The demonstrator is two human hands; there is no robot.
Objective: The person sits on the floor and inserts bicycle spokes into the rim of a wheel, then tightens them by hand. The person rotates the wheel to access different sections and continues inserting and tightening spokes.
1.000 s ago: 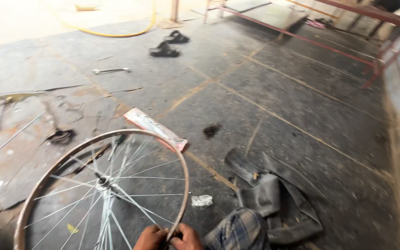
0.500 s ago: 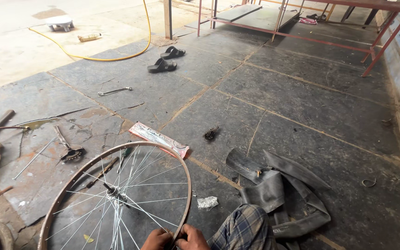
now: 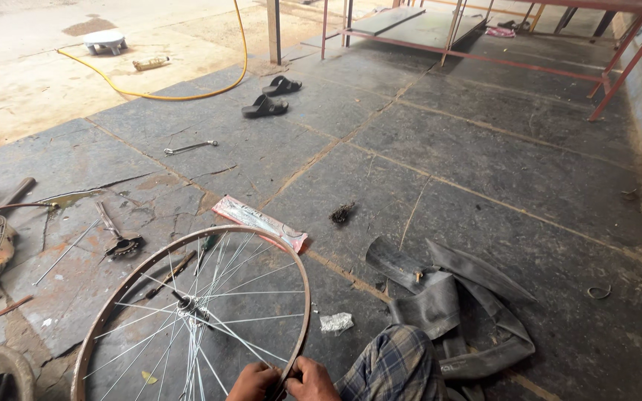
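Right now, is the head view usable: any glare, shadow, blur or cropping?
Head view: sharp, no motion blur; sunlit ground at top left is bright and washed out, the stone floor in even shade; both hands, left and right, on the wheel rim, are cropped by the bottom edge.

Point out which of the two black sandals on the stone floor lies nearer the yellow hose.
The upper sandal, farther from the wheel rim. It lies close to the bend of the yellow hose, while the other sandal sits below it, farther from the hose.
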